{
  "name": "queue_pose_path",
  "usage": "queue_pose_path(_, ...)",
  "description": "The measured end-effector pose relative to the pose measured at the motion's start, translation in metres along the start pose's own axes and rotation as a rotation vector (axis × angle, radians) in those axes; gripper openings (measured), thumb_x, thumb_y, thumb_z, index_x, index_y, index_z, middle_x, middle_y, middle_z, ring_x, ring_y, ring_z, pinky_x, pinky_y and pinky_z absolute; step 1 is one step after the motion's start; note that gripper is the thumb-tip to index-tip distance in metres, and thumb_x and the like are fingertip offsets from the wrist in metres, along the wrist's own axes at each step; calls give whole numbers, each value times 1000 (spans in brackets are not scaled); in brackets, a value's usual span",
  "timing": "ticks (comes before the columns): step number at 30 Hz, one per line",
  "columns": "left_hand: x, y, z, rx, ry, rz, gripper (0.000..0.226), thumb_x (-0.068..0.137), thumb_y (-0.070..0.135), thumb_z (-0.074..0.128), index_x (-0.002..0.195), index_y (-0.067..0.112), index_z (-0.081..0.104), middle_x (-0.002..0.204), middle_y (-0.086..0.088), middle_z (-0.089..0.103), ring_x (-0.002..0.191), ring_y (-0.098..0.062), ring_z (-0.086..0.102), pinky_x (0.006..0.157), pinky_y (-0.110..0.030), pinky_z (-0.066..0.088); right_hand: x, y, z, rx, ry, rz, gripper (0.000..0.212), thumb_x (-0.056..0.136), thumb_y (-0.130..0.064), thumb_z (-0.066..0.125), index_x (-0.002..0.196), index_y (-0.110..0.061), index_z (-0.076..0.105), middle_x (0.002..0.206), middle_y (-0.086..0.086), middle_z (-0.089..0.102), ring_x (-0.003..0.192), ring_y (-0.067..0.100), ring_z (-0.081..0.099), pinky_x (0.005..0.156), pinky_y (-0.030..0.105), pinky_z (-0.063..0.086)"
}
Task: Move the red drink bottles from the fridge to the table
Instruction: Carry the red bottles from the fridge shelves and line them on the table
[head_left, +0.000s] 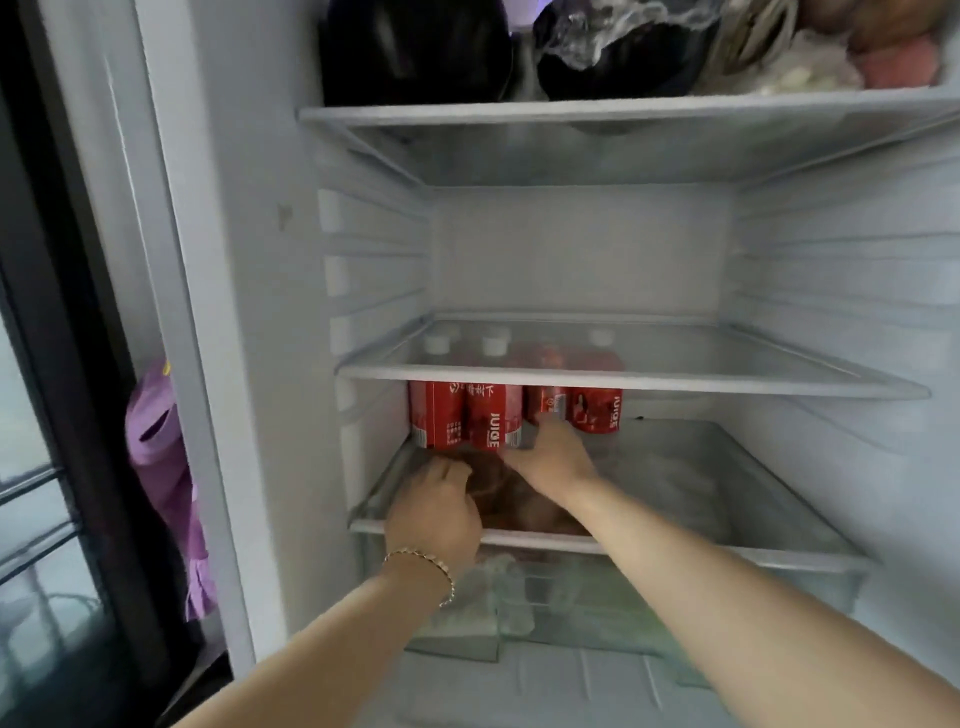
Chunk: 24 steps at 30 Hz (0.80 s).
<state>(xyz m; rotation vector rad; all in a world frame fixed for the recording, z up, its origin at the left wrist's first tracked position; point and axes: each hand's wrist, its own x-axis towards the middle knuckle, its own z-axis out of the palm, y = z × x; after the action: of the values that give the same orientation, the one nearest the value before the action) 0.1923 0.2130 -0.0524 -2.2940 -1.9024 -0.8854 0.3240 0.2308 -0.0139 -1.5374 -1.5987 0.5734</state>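
Observation:
Several red drink bottles (493, 418) with white caps stand in a row at the back left of a glass fridge shelf (675, 551). Their tops show through the glass shelf above (727, 382). My right hand (558, 457) reaches over the shelf, fingers spread, fingertips at the base of the third bottle (548, 405). It is not closed around the bottle. My left hand (436, 512), with a bead bracelet on the wrist, hovers at the shelf's front left, fingers loosely curled and holding nothing.
Dark bags (415, 47) and wrapped food fill the top shelf. Under the bottle shelf is a clear drawer (571, 613) with greenish contents. The fridge's left wall (260, 364) is close to my left arm. A purple cloth (161, 467) hangs outside on the left.

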Motion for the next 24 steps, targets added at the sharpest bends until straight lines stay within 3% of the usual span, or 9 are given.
queue_pose_path(2, 0, -4, 4, -5, 48, 33, 39, 95, 19, 36, 133, 26, 44, 131, 7, 50, 114, -12, 50, 96, -24, 41, 28, 0, 9, 120, 70, 49, 72, 80, -22, 73, 138, -7, 33, 133, 5, 51, 125, 20, 49, 104, 28, 38)
queue_pose_path(3, 0, -4, 3, -12, 61, 42, 40, 95, 18, 36, 134, 26, 43, 131, 7, 50, 115, -12, 49, 98, -24, 40, 39, 0, 14, 167, 92, 67, 79, 77, -23, 76, 139, -8, 30, 138, 7, 49, 129, 23, 46, 109, 34, 36)
queue_pose_path(5, 3, -5, 4, -9, 79, 57, 42, 95, 18, 36, 135, 27, 41, 133, 9, 48, 117, -11, 47, 100, -24, 36, 59, 0, 25, 184, 92, 70, 71, 77, -25, 76, 135, -11, 39, 137, 8, 51, 129, 24, 47, 110, 39, 37)
queue_pose_path(11, 5, -9, 8, -33, 81, 41, 43, 93, 16, 38, 135, 25, 40, 131, 5, 49, 113, -14, 49, 91, -23, 38, 66, -7, 32, 112, 159, 68, 55, 73, -29, 79, 120, -16, 53, 126, 4, 61, 119, 21, 56, 98, 33, 43)
queue_pose_path(15, 2, -10, 8, -120, 111, -6, 50, 91, 17, 43, 140, 23, 32, 127, 2, 53, 105, -18, 55, 83, -27, 43, 25, -1, 24, 106, 224, -12, 83, 64, -35, 83, 130, -20, 33, 122, -3, 56, 111, 17, 57, 90, 29, 44)
queue_pose_path(18, -4, -11, 11, -378, 185, -5, 56, 89, 11, 50, 140, 25, 29, 123, 4, 56, 101, -16, 58, 81, -29, 49, -13, 8, 9, 59, 247, -37, 87, 60, -38, 82, 129, -22, 32, 113, -7, 55, 101, 15, 59, 87, 32, 52)
queue_pose_path(21, -8, 3, 0, -756, 236, 5, 43, 91, 4, 46, 126, 28, 39, 122, 6, 54, 114, -10, 53, 98, -28, 43, -40, 13, -5, 15, 280, -45, 85, 60, -40, 82, 127, -25, 32, 105, -12, 49, 92, 11, 56, 79, 26, 50)
queue_pose_path(24, -10, 22, -24, -713, 312, 136, 24, 86, 16, 44, 105, 28, 52, 102, 9, 59, 97, -2, 56, 84, -17, 46, -57, 15, -13, 60, 280, -46, 80, 59, -40, 81, 121, -32, 32, 103, -13, 55, 91, 12, 60, 79, 27, 52)
